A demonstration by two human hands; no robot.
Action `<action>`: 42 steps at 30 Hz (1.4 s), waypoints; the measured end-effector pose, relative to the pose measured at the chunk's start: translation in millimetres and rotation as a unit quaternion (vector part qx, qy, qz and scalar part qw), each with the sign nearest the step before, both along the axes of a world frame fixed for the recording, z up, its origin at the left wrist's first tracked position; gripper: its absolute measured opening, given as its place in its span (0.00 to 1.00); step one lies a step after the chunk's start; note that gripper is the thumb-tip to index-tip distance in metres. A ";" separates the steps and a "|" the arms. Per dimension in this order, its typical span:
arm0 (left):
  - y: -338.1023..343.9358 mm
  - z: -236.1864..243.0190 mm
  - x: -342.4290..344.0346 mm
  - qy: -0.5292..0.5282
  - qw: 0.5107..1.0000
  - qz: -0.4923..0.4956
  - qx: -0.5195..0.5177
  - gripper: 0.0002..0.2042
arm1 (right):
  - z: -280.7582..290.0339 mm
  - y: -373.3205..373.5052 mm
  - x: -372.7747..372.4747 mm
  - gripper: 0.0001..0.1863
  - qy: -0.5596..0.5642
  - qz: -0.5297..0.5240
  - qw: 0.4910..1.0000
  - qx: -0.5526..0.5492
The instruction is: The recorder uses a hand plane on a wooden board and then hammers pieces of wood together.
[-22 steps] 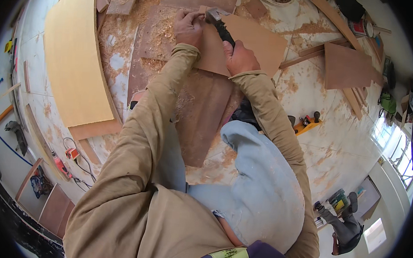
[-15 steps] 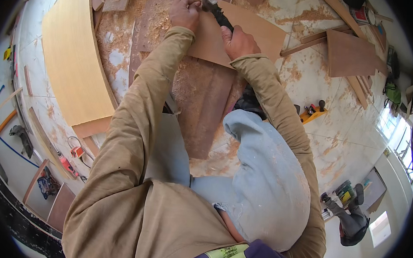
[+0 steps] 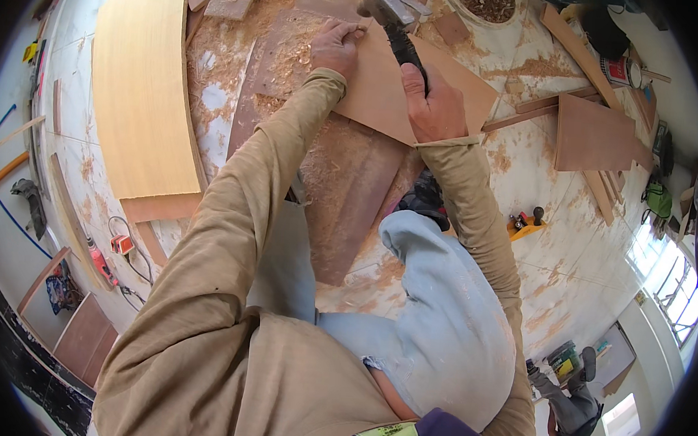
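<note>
**Hammer in hand over a plywood panel on a shavings-strewn floor**

A small plywood panel (image 3: 387,90) lies flat on the workshop floor (image 3: 553,244), its near edge resting over a long dark board (image 3: 350,202) that runs toward the person's knees. The panel's right corner points to a bare stretch of pale floor, and a thin strip of wood (image 3: 540,110) comes close to that corner. To the left, a large pale sheet (image 3: 139,88) lies well apart from the panel, with a band of shavings and a curved dark offcut between them. A square brown board (image 3: 594,136) lies to the right, apart from the panel, and a small orange tool (image 3: 526,223) sits on open floor nearer the person.

The floor is pale, patchy and dusted with sawdust, thickest around the panel's far left corner. A window lights the lower right of the room, where power tools stand by the wall.

The right hand (image 3: 434,104) is closed in a fist around the black handle of a hammer (image 3: 395,19), whose metal head sits just past the panel's far edge. The left hand (image 3: 336,47) rests knuckles up at the panel's far left edge, fingers curled down against the wood; whether it pinches anything cannot be seen. Both sleeved forearms reach forward from a crouch.
</note>
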State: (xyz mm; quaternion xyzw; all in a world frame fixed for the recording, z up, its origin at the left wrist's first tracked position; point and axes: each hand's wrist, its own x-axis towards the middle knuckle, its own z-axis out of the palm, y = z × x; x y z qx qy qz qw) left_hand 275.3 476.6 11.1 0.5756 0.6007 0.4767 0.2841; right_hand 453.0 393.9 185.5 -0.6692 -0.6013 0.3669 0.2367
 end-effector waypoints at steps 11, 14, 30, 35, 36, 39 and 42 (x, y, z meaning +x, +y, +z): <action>2.3 -7.2 -0.4 0.003 1.000 0.009 -0.006 0.06 | -29.1 7.9 -4.6 0.28 -0.037 0.007 0.999 0.007; 1.8 -1.0 5.1 -0.010 0.999 0.004 -0.036 0.06 | -46.0 12.0 6.7 0.28 -0.072 0.013 0.997 -0.005; -43.5 80.6 -55.8 -0.484 0.835 0.007 -0.261 0.25 | -66.0 -45.6 16.2 0.27 -0.077 0.007 0.992 -0.098; -42.8 59.1 -50.5 -0.510 0.815 0.015 -0.275 0.17 | -65.0 -50.7 16.8 0.27 -0.068 -0.003 0.993 -0.095; -42.6 53.6 -50.2 -0.535 0.802 0.022 -0.264 0.15 | -66.2 -51.5 16.8 0.27 -0.069 -0.004 0.993 -0.092; -43.3 51.4 -47.7 -0.456 0.853 0.022 -0.255 0.15 | -71.1 -51.8 16.6 0.26 -0.051 -0.008 0.993 -0.103; -42.2 57.7 -38.6 -0.315 0.915 -0.010 -0.250 0.15 | -66.8 -52.0 18.1 0.26 -0.051 -0.015 0.993 -0.104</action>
